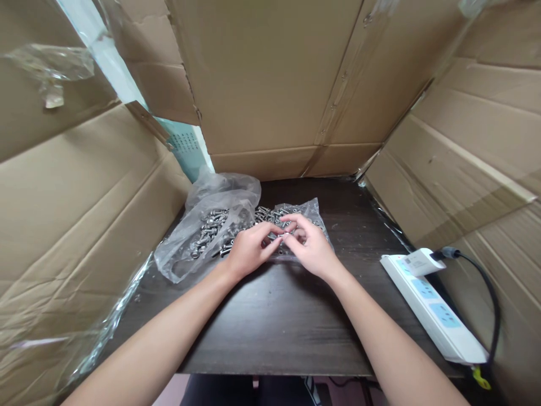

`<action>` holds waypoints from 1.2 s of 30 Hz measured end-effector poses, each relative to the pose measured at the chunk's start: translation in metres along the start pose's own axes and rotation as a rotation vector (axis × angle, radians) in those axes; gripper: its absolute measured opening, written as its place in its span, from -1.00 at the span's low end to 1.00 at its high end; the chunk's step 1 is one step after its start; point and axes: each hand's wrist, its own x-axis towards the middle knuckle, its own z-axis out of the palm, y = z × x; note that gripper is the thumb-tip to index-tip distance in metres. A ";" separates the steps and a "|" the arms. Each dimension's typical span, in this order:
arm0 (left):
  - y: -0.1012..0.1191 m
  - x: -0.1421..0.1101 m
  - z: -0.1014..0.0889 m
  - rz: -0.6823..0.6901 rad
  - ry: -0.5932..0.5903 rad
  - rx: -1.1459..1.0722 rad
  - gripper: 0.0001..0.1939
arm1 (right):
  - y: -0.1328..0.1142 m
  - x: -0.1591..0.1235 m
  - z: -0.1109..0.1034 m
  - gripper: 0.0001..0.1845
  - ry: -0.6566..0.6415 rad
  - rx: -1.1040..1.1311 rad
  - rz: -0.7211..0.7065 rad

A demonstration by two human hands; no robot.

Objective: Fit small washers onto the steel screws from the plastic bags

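My left hand [252,247] and my right hand [311,243] meet above the middle of the table, fingertips almost touching. Between their thumbs and forefingers they pinch a small silvery bolt [284,234]; its details are too small to make out. Just behind and under the hands lie many loose metal bolts [266,214] on a clear plastic bag [311,208]. To the left, more bolts [210,228] show in a larger, crumpled translucent bag [175,254]. My hands hide part of the pile.
The dark wood table [270,321] has cardboard walls on the left [97,214], back [274,84] and right [473,163]. A white power strip [439,316] lies at the right edge, with a white adapter [420,262] and black cable [492,287] plugged in.
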 end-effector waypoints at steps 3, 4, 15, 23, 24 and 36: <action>0.000 0.000 0.001 0.005 0.004 0.013 -0.91 | 0.002 0.001 -0.002 -0.71 0.057 0.022 0.044; 0.000 0.000 0.001 -0.001 0.009 0.016 -0.91 | 0.002 0.001 -0.002 -0.69 0.064 0.032 0.032; 0.001 0.001 -0.001 0.008 0.029 0.035 -0.91 | 0.003 0.002 0.000 -0.68 0.050 0.015 -0.021; 0.000 0.000 0.000 -0.015 0.018 0.032 -0.91 | 0.000 0.000 -0.003 -0.70 0.073 -0.132 -0.024; 0.000 0.000 0.000 -0.020 0.019 0.035 -0.91 | 0.000 0.000 -0.003 -0.69 0.079 -0.132 -0.023; 0.003 0.000 0.001 0.010 -0.005 0.033 -0.90 | 0.000 -0.001 0.000 -0.65 0.023 -0.153 -0.099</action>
